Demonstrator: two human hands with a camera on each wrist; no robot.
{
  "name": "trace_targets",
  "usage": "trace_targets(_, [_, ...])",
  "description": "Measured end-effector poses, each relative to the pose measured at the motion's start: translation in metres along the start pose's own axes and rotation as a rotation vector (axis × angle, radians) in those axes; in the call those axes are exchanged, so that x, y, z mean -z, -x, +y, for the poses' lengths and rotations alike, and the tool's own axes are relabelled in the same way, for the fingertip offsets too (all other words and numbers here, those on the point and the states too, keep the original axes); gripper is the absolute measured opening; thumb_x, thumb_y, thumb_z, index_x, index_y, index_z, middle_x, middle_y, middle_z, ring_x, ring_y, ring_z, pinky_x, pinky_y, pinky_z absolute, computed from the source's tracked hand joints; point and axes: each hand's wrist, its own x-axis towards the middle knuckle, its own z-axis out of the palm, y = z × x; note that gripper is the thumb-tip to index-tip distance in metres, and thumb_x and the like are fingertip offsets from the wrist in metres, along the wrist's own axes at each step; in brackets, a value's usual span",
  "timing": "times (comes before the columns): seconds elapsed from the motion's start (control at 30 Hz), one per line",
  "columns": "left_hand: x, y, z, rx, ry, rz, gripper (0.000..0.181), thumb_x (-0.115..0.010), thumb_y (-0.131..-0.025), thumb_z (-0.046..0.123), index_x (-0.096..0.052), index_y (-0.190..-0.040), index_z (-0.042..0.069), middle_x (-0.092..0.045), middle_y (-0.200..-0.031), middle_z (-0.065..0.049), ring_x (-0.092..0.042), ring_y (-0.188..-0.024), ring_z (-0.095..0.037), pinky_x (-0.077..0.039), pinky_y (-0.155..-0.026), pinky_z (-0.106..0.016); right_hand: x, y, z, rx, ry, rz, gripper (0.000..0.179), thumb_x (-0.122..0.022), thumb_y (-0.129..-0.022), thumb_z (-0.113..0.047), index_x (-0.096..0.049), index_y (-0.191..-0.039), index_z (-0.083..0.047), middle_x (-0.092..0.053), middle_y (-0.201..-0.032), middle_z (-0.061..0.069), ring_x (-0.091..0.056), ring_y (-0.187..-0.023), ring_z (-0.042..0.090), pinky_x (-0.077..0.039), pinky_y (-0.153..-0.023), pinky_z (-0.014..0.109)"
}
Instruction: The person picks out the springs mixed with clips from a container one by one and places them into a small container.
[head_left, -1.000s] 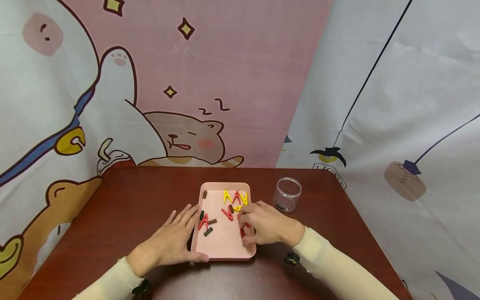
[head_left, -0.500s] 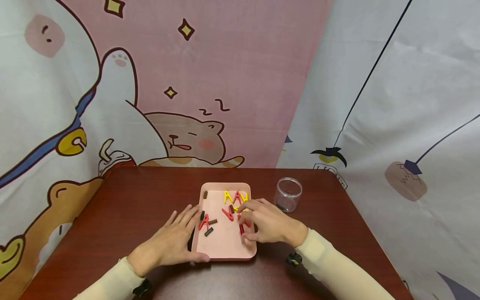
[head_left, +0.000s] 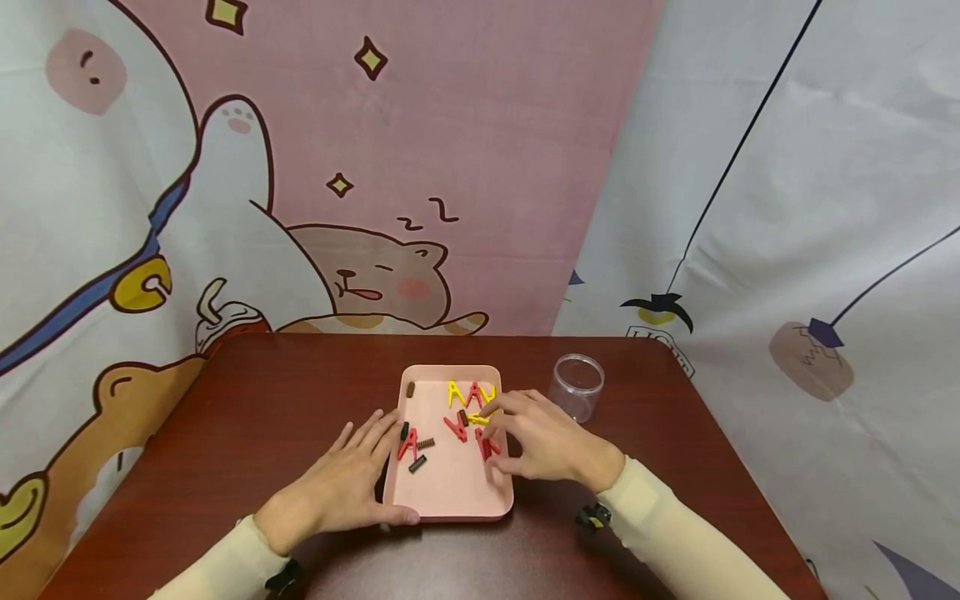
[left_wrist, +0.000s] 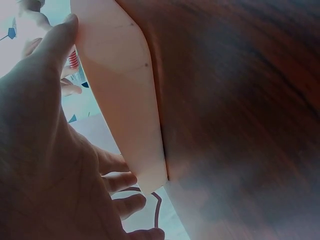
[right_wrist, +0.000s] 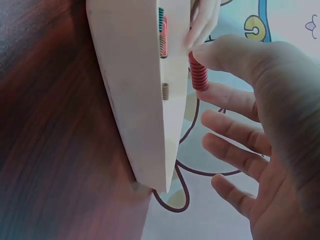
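Observation:
A pink tray [head_left: 450,512] lies on the table. My left hand [head_left: 337,487] rests along its left side, fingers extended, thumb at the near edge. In the right wrist view, my right hand [right_wrist: 280,105] pinches a red coil spring [right_wrist: 198,74] between thumb and index finger, above the tray rim; the other fingers are spread. The head view shows this hand over the tray's right side, near a red clip [head_left: 481,435]. Inside lie yellow clips [head_left: 455,394], more red clips [head_left: 454,429], brown springs [head_left: 426,443] and dark green springs [head_left: 417,463].
A clear round jar [head_left: 577,388] without a lid stands behind my right hand, to the right of the tray. The brown table [head_left: 315,367] ends at a printed cloth backdrop [head_left: 487,167].
My right hand has taken hold of the red spring in the tray's right part and shifted slightly up and right with it. My left hand stays in place.

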Motion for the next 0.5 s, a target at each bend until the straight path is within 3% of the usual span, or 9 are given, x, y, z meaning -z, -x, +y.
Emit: trace_targets(0.5, [0.003,0.002,0.003,0.003,0.008,-0.009,0.147,-0.072,-0.084,0.101,-0.031,-0.183,0.000,-0.026,-0.194,-0.018,-0.028,-0.180,-0.049,-0.030,-0.138,-0.082,0.013,0.007,0.012,-0.012,0.020,0.085,0.034,-0.096,-0.095,-0.041,-0.088,-0.124,-0.025,-0.079,-0.142,0.002,-0.073,-0.136,0.026,-0.058,-0.119,0.057])
